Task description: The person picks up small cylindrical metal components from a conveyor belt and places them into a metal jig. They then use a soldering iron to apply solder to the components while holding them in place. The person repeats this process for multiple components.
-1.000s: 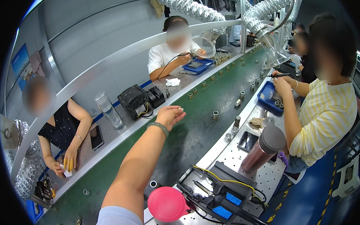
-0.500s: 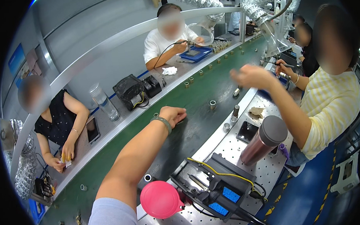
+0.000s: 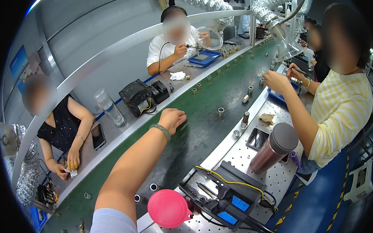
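Note:
My left hand [image 3: 172, 120] reaches over the dark green belt [image 3: 154, 152], a green bangle [image 3: 161, 132] round its wrist. Its fingers point right, loosely bent and close together, with nothing visible in them; the palm side is hidden. The nearest part, a short metal sleeve [image 3: 221, 112], stands on the belt to the right of the hand. Two more metal sleeves stand by my forearm, one [image 3: 154, 187] beside a pink round lid [image 3: 169, 208], the other [image 3: 137, 198] nearer my sleeve. My right hand is out of view.
A black soldering-iron stand [image 3: 220, 195] with blue sponges and a brown tumbler [image 3: 274, 147] occupy the perforated metal bench. Co-workers sit across the belt and at right; one person's hand [image 3: 277, 82] reaches over the belt's edge. A clear bottle [image 3: 109, 108] stands beyond the belt.
My left hand has drawn back slightly to the left, its fingers now more bent. A second sleeve shows beside my forearm. The right-hand co-worker's hand has moved right, uncovering sleeves on the belt.

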Action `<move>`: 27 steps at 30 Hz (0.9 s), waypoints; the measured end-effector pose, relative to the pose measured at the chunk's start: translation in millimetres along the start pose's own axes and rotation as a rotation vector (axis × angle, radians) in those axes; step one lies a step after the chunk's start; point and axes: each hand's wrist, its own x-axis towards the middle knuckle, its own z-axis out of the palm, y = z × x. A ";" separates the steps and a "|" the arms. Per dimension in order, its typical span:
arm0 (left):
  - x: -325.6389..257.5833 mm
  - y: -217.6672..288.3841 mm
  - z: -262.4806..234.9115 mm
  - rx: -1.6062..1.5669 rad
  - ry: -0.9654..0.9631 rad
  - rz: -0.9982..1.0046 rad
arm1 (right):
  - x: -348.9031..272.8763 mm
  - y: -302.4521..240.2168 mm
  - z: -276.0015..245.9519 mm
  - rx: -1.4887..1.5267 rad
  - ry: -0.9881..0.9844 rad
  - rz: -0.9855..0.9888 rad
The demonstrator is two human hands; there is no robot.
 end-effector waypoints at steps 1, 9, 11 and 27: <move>-2.6 1.4 -7.1 0.004 -0.013 -0.012 | -0.6 -1.4 0.1 0.002 -0.007 0.004; -103.7 27.6 -44.2 0.113 -0.182 -0.002 | 6.7 0.8 -1.7 -0.097 0.078 -0.096; -155.1 44.1 -65.6 0.142 -0.168 -0.001 | 10.4 -2.9 -3.5 -0.052 0.119 -0.169; -542.7 1.6 -260.3 0.223 0.537 0.295 | -6.2 12.5 40.9 -0.202 -0.010 -0.148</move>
